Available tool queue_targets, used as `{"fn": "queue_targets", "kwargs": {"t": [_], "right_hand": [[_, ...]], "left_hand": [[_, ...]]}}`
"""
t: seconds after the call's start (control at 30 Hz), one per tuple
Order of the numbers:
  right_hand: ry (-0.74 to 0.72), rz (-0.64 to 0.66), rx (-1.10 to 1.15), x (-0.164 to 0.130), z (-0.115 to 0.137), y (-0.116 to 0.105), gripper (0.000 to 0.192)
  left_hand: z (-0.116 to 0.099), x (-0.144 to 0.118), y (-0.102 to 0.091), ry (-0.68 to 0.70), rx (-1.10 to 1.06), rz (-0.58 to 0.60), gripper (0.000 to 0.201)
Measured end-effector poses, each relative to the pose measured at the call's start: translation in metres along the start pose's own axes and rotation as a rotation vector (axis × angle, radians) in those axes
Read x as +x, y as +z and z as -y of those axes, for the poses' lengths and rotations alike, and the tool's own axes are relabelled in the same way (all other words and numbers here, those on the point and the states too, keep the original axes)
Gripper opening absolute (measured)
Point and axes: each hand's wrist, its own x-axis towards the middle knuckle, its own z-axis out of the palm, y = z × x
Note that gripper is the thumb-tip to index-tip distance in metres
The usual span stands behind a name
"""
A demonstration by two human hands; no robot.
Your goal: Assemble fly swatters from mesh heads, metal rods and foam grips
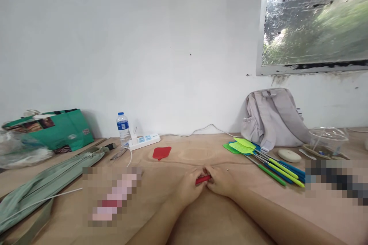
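Observation:
My left hand (189, 184) and my right hand (219, 181) meet low over the wooden table. Between them shows a short red handle (203, 179), most of it covered by my fingers. The left fingers curl round one end, and the right fingers pinch the other. Beyond my hands lies a red fly swatter head (161, 153), flat on the table and apart from them. To the right, several fly swatters with green, yellow and blue parts lie in a pile, a yellow swatter head (243, 146) on top.
A grey backpack (271, 118) leans on the wall beside a clear plastic bowl (329, 138) and a pale oval case (289, 155). Leftward are a water bottle (123, 129), a power strip (144, 141), a green bag (66, 130) and a grey-green fabric bag (61, 176).

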Motion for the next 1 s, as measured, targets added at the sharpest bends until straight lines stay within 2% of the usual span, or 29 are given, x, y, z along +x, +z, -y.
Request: {"fn": "queue_targets", "kwargs": {"t": [0.13, 0.3, 0.37, 0.53, 0.67, 1.0], "right_hand": [[0.021, 0.017, -0.081, 0.006, -0.010, 0.001, 0.009], [0.076, 0.012, -0.137, 0.010, -0.020, 0.004, 0.011], [0.091, 0.014, -0.153, 0.011, -0.025, 0.005, 0.012], [0.088, 0.024, -0.176, 0.011, -0.038, 0.004, 0.015], [0.030, 0.047, -0.163, 0.010, -0.040, 0.003, 0.014], [0.013, 0.060, -0.135, 0.007, -0.031, 0.011, 0.017]], "left_hand": [[0.008, 0.001, -0.011, 0.013, 0.100, -0.027, 0.016], [0.009, 0.000, -0.018, 0.011, 0.128, -0.035, 0.015], [0.001, -0.001, -0.013, -0.012, 0.113, -0.031, 0.014], [-0.025, -0.005, 0.014, -0.192, 0.010, -0.073, 0.016], [-0.037, -0.010, 0.030, -0.235, -0.030, -0.132, 0.018], [-0.037, -0.013, 0.031, -0.274, 0.024, -0.133, 0.017]]}}
